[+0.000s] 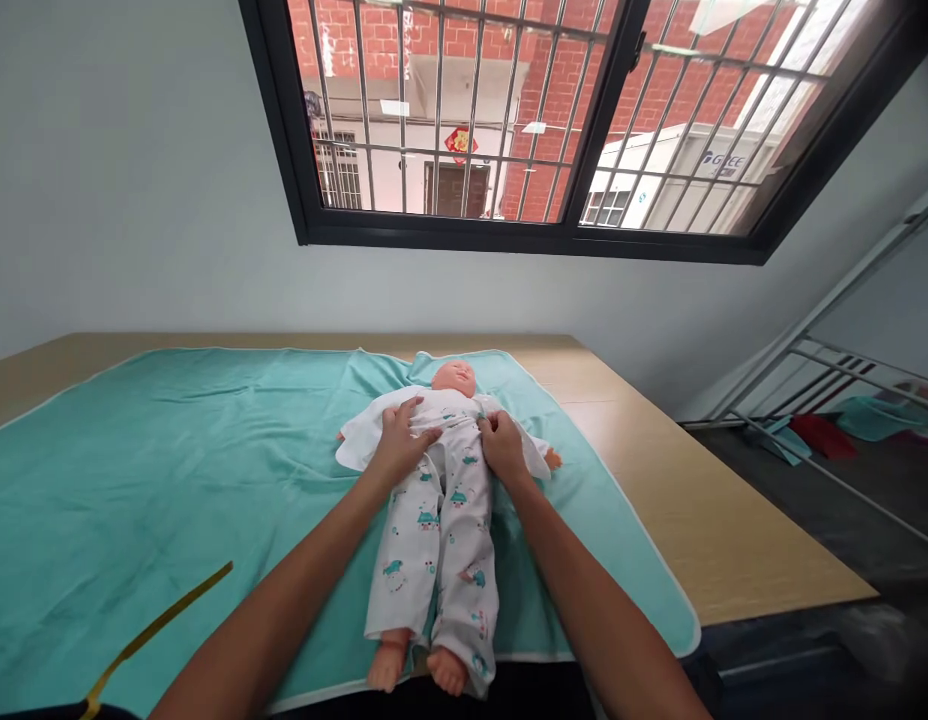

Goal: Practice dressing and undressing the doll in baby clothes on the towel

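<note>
A baby doll [455, 377] lies on its back on a turquoise cloth, head toward the window and bare feet toward me. It wears a white top [366, 425] and white patterned pants [426, 520] with small teal figures. My left hand [402, 442] rests on the doll's waist where top and pants meet, thumb and fingers apart. At the other side of the waist, my right hand [503, 445] has its fingers closed in a pinch on the waistband. One pant leg ends above the ankle; the other partly covers its foot.
The turquoise cloth [171, 450] covers much of the wooden table [659, 480] and is wrinkled. A yellow-brown strap [160, 620] lies at the lower left. Behind the table are a wall and a barred window [449, 228]. A metal bed frame [809, 345] stands at the right.
</note>
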`<state>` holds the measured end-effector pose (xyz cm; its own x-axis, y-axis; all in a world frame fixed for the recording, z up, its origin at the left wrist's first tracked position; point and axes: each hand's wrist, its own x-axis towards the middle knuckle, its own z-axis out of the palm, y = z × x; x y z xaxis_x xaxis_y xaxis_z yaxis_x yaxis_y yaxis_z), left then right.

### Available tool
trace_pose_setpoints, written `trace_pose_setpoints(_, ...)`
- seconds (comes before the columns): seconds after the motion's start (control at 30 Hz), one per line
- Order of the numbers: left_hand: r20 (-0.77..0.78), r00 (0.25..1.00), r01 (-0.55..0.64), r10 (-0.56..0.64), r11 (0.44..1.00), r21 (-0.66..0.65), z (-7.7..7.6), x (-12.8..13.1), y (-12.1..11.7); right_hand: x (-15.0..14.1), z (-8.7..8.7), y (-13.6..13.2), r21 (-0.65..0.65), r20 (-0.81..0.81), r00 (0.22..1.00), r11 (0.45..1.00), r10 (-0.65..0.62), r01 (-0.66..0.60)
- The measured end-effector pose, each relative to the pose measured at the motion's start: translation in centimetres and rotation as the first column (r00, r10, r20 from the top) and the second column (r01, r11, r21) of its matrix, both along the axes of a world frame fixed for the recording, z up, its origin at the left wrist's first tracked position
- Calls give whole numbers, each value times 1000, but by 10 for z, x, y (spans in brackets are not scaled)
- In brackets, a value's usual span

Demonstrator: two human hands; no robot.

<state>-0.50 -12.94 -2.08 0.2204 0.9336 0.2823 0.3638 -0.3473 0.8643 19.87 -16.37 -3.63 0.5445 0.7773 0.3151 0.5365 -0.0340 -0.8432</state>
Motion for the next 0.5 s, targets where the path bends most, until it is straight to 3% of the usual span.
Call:
trace_pose_setpoints(0.1,-59,985,168,-159,963,208,-11,4,-20,-25,-12,-11,99,15,1000,995,5,-7)
trace_pose_setpoints(0.17,-118,959,278,-258,937,211,-18,5,-29,-41,-21,-21,115,92,988,985,120,-130)
trace_pose_setpoints(0.23,-89,959,278,-268,950,139,-23,4,-29,-51,-29,-30,52,174,955,967,238,-250)
trace_pose_setpoints(0.33,196,976,123,-99,986,-111,-23,-2,-18,-51,-31,-42,-31,237,924,953,299,-301)
trace_pose_setpoints(0.4,335,938,16,92,952,-305,-21,-6,-15,-47,-24,-46,-44,300,918,965,260,-259)
trace_pose_setpoints(0.5,229,945,-130,232,913,-387,-22,-9,-27,-46,3,-42,21,410,902,987,139,-162)
